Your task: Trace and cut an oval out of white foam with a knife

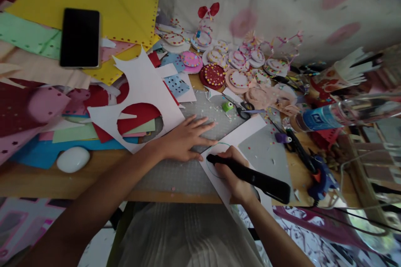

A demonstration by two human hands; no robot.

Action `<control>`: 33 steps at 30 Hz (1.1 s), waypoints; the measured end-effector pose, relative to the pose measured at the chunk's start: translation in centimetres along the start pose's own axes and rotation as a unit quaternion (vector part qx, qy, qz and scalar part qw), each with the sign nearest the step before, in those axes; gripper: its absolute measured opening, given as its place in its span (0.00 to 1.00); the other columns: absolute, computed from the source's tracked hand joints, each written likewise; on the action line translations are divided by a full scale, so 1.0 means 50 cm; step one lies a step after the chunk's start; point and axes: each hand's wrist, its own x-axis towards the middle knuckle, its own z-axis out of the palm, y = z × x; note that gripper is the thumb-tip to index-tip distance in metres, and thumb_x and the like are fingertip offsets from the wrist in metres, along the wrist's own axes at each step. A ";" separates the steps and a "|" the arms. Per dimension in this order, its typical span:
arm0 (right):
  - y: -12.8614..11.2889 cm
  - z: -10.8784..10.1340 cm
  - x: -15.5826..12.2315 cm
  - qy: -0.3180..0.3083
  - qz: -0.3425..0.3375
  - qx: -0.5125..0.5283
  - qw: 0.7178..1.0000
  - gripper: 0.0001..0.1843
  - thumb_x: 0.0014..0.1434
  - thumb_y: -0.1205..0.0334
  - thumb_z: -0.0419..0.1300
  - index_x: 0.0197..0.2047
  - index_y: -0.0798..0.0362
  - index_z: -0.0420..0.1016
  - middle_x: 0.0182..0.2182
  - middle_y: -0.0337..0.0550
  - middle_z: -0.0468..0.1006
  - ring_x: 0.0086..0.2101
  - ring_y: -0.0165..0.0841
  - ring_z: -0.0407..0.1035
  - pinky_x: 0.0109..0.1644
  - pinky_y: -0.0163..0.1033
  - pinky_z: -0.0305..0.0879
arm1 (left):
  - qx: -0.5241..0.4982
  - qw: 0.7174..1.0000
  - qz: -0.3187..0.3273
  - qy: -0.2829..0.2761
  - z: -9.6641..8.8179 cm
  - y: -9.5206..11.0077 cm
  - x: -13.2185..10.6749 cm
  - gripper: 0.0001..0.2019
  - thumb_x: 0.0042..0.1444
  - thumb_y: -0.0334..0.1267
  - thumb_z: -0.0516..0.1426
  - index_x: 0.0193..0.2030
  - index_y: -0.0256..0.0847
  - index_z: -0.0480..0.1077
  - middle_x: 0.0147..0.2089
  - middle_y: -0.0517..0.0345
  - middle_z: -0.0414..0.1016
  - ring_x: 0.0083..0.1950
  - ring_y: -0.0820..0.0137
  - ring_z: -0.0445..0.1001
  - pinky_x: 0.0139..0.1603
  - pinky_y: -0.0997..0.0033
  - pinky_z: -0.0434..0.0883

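Head: right hand (235,186) holds one pen (261,179) at one drawn circle (215,150).

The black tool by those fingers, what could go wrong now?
The black tool has its tip close to the left hand, so it might poke it. The paper seems to stick out past the front of the table, so it could bend or shift, and the circle might go wonky.

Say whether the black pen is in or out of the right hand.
In: the right hand is closed around the black pen, its tip at a circular outline on white paper.
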 end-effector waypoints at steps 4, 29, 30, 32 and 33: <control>-0.001 -0.002 0.000 -0.019 0.007 0.011 1.000 0.04 0.51 0.62 0.59 0.28 0.48 0.66 0.26 0.35 0.70 0.29 0.35 0.62 0.34 0.41 0.58 | 0.002 1.000 0.002 -0.002 -0.001 0.000 0.000 0.31 0.57 0.59 0.58 0.65 0.55 0.63 0.75 0.50 0.42 0.75 0.48 0.39 0.70 0.39 0.39; 0.007 0.017 -0.012 0.107 0.018 0.016 0.994 0.09 0.55 0.57 0.63 0.34 0.49 0.68 0.29 0.38 0.75 0.30 0.35 0.68 0.34 0.39 0.63 | -0.013 1.000 0.000 0.025 0.011 -0.004 0.003 0.37 0.54 0.61 0.59 0.67 0.46 0.61 0.75 0.47 0.45 0.75 0.51 0.41 0.71 0.43 0.38; 0.007 0.017 -0.011 0.106 0.018 0.014 0.994 0.08 0.55 0.57 0.63 0.33 0.49 0.68 0.29 0.38 0.75 0.30 0.35 0.68 0.34 0.39 0.63 | -0.011 1.000 -0.002 0.024 0.011 -0.005 0.004 0.38 0.54 0.61 0.58 0.68 0.44 0.59 0.75 0.47 0.45 0.75 0.52 0.41 0.71 0.44 0.38; 0.006 0.017 -0.012 0.106 0.019 0.012 0.994 0.08 0.55 0.57 0.63 0.33 0.49 0.68 0.29 0.38 0.76 0.30 0.35 0.68 0.34 0.39 0.63 | -0.009 1.000 -0.006 0.022 0.012 -0.005 0.005 0.40 0.55 0.62 0.58 0.69 0.42 0.57 0.75 0.47 0.45 0.75 0.53 0.40 0.71 0.45 0.37; 0.006 0.017 -0.012 0.106 0.020 0.011 0.994 0.08 0.55 0.58 0.63 0.33 0.49 0.68 0.29 0.38 0.76 0.29 0.34 0.68 0.33 0.38 0.63 | -0.008 1.000 -0.008 0.020 0.012 -0.005 0.005 0.41 0.55 0.62 0.58 0.69 0.41 0.56 0.75 0.48 0.45 0.75 0.53 0.40 0.71 0.45 0.37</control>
